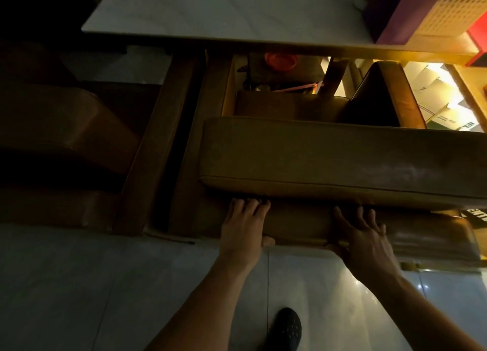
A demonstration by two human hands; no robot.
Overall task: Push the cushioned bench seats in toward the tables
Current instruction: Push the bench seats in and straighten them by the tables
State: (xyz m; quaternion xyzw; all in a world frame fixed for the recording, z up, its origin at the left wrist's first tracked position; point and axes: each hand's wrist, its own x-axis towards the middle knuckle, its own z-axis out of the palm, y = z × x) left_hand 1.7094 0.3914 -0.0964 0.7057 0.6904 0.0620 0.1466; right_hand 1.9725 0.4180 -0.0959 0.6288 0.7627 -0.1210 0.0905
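I see the pale floor (79,285) under me and a white table (224,11) at the top, dim light all round. Between them lies the tan bench (342,155), its long cushion just short of the table edge. My left hand (243,225) and right hand (365,238) both lie flat on its lower padded edge, fingers spread, thumbs hooked under the rim. A dark shoe (286,329) shows below. At right, white letters on black are cut off and I cannot read them.
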